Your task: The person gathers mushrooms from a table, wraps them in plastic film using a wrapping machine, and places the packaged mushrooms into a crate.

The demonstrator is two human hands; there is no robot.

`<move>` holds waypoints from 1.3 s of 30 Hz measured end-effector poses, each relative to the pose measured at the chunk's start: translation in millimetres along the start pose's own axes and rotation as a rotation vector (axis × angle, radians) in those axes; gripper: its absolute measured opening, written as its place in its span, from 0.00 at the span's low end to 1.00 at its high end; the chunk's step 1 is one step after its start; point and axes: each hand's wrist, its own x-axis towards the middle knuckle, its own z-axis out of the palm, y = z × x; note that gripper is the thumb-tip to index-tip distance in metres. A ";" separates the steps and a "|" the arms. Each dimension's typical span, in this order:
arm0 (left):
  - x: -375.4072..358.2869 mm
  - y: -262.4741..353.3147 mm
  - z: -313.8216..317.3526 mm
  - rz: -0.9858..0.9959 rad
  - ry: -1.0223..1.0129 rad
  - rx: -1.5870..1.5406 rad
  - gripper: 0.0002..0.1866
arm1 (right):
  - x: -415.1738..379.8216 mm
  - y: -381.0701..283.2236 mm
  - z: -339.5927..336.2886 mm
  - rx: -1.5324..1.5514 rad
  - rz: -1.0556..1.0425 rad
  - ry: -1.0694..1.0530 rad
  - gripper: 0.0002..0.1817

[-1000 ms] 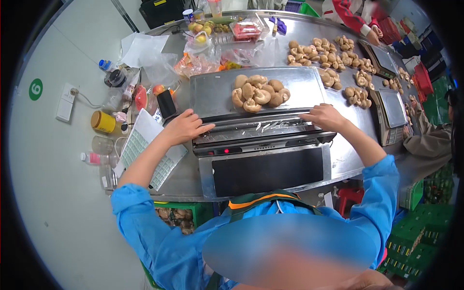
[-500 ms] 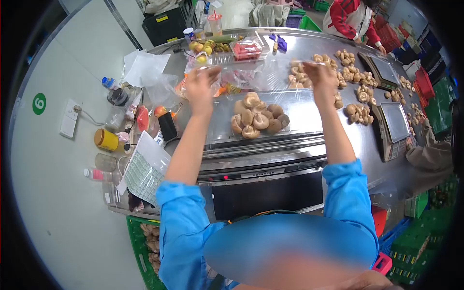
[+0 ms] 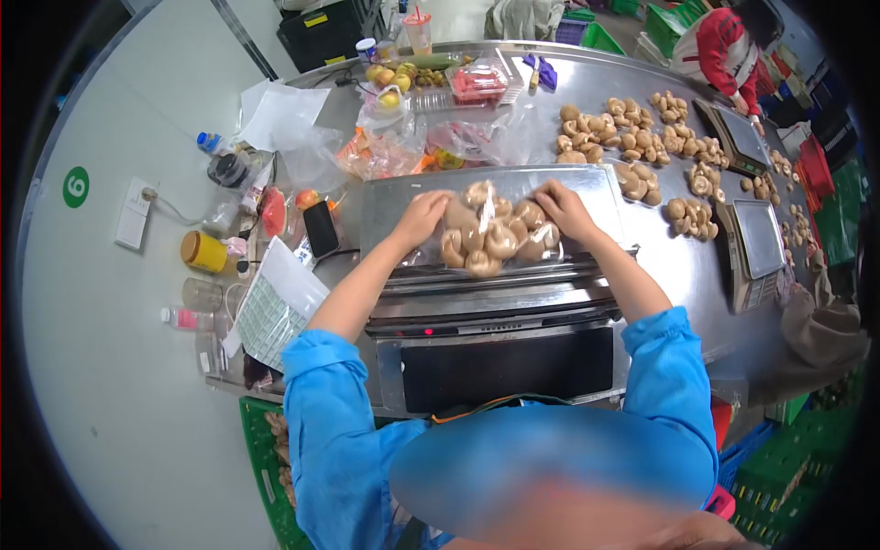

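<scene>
A cluster of brown mushrooms (image 3: 500,240) sits under shiny clear plastic film on the metal top (image 3: 390,197) of a wrapping machine in front of me. On its left side, my left hand (image 3: 425,218) is closed on the edge of the wrapped pack, fingertips hidden by the film and mushrooms. My right hand (image 3: 566,211) grips the opposite edge, its fingers curled over the pack's upper right corner. Glare on the film blurs the mushrooms slightly, and any tray beneath them is hard to make out.
Several groups of mushrooms (image 3: 642,142) lie to the right, beside two scales (image 3: 753,240). A phone (image 3: 320,229), a sheet of labels (image 3: 275,307), bottles and jars crowd the left. Fruit and a red-filled plastic box (image 3: 479,84) stand behind. A person in a red-and-white jacket (image 3: 710,50) works at far right.
Both hands have come down and inward from beyond the mushrooms, drawing clear film over them, and now hold the pack's two sides. The view has shifted slightly.
</scene>
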 end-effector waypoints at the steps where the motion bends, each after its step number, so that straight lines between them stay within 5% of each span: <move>1: -15.9 17.6 -7.7 0.040 -0.062 0.061 0.16 | -15.2 -7.2 -0.9 0.164 0.076 0.032 0.11; 4: -59.9 50.9 1.7 -0.121 -0.132 -0.340 0.20 | -48.7 -38.8 -11.9 0.356 0.184 0.037 0.16; 8: -86.5 60.8 -2.0 -0.002 -0.181 0.021 0.22 | -84.9 -51.1 -20.7 0.163 0.193 -0.100 0.22; 10: -98.4 73.4 8.0 -0.206 -0.035 -0.194 0.22 | -97.5 -68.5 -31.8 0.074 0.142 -0.081 0.24; 13: -127.9 142.1 -4.4 -0.252 -0.001 -0.406 0.21 | -126.3 -102.8 -44.2 0.373 0.196 -0.114 0.27; 14: -146.2 140.8 5.9 -0.268 -0.005 -0.414 0.21 | -144.9 -106.0 -42.7 0.440 0.323 -0.215 0.27; 16: -186.8 127.0 33.4 -0.647 -0.060 -0.717 0.20 | -185.5 -93.8 -19.7 0.474 0.466 -0.231 0.26; 18: -220.3 110.3 56.4 -0.773 -0.173 -0.776 0.20 | -215.2 -84.1 -3.6 0.705 0.901 -0.416 0.25; 20: -240.9 96.1 57.2 -0.830 -0.326 -0.638 0.18 | -242.6 -68.0 15.9 0.635 0.768 -0.292 0.20; 22: -261.4 95.5 63.3 -0.466 -0.105 -0.251 0.16 | -269.4 -66.7 21.7 0.286 0.499 -0.174 0.17; 23: -271.3 96.5 64.7 -0.509 -0.024 -0.259 0.14 | -277.2 -76.7 20.9 0.190 0.503 -0.135 0.12; 24: -280.0 97.4 66.4 -0.674 0.049 -0.569 0.18 | -283.5 -78.5 19.9 0.192 0.513 -0.139 0.12; 26: -291.3 115.4 58.8 -0.952 0.167 -1.126 0.22 | -297.3 -86.5 15.5 0.675 0.935 -0.003 0.14; 30: -384.6 97.2 82.6 -1.276 -0.089 -0.882 0.23 | -360.4 -89.4 8.1 0.759 1.169 -0.153 0.17; 33: -402.1 47.2 155.2 -0.833 -0.204 -0.522 0.15 | -395.6 -53.9 69.2 0.952 1.477 -0.241 0.12; 34: -405.3 32.1 183.1 -0.686 -0.176 -0.403 0.14 | -364.9 -81.7 89.5 1.164 1.492 -0.080 0.14; 36: -387.8 42.6 217.5 -0.539 -0.137 -0.372 0.14 | -333.3 -100.8 112.4 1.290 1.405 -0.182 0.14; 39: -375.0 80.1 226.8 -0.484 -0.223 -0.506 0.15 | -314.4 -147.2 115.0 1.258 1.107 -0.674 0.14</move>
